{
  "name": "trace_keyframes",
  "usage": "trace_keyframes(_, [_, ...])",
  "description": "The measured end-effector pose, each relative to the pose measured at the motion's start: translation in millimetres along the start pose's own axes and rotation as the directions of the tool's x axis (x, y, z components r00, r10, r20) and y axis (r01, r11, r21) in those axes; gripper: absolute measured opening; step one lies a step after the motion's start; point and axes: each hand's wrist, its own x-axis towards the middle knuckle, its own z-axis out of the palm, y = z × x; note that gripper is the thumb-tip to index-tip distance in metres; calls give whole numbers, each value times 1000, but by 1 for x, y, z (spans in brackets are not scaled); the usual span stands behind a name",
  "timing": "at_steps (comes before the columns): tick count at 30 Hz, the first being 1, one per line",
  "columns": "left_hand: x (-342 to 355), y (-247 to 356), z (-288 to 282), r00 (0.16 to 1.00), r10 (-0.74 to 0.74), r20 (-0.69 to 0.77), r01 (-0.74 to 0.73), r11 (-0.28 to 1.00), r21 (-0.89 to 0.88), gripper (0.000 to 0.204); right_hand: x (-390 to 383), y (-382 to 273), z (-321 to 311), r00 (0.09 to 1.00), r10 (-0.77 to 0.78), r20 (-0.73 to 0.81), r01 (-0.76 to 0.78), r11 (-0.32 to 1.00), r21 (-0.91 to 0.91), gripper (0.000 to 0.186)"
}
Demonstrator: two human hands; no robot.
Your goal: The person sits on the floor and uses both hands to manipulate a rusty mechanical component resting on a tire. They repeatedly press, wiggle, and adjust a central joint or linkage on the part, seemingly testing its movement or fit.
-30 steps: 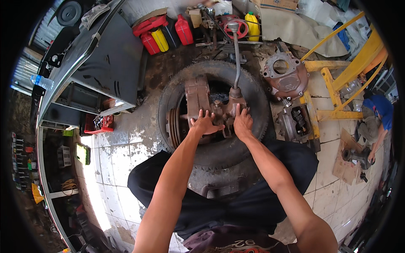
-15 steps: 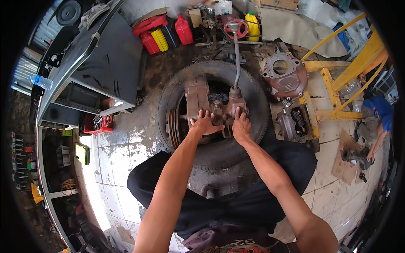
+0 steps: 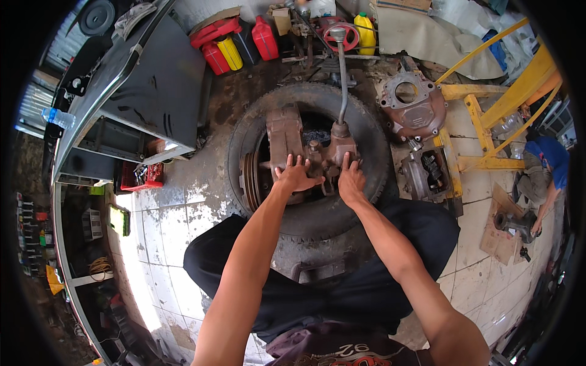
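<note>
Staying put, left hand (image 3: pixel 294 177) and right hand (image 3: pixel 351 182) touch the brown casing (image 3: pixel 284 130).

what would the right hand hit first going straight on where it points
Likely the brown housing under the lever, which the right hand seems to touch; depth is hard to judge.
</note>
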Motion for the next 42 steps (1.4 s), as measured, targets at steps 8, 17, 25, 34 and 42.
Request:
trace_keyframes(8, [-1,0,-1,1000,-3,-2,3,1000,10,103,2,13,1,998,7,-58,-11,997,-73,64])
trace_keyframes(17, [1,-2,-1,1000,9,-7,-9,1000,3,101,2,15,2,991,-1,-130,-15,992,-122,58])
trace_keyframes(25, [0,1,-9,1000,3,-12,-4,1000,-5,101,-3,23,5,989,-25,-145,16,998,-66,66])
trace_keyframes(34, [-2,0,-6,1000,8,-27,-9,1000,-21,100,-4,27,10,967,-58,-247,40,996,-80,71])
trace_keyframes(42, [-4,3,-3,1000,4,-28,-5,999,-46,99,-13,27,15,976,-33,-214,33,999,-6,73])
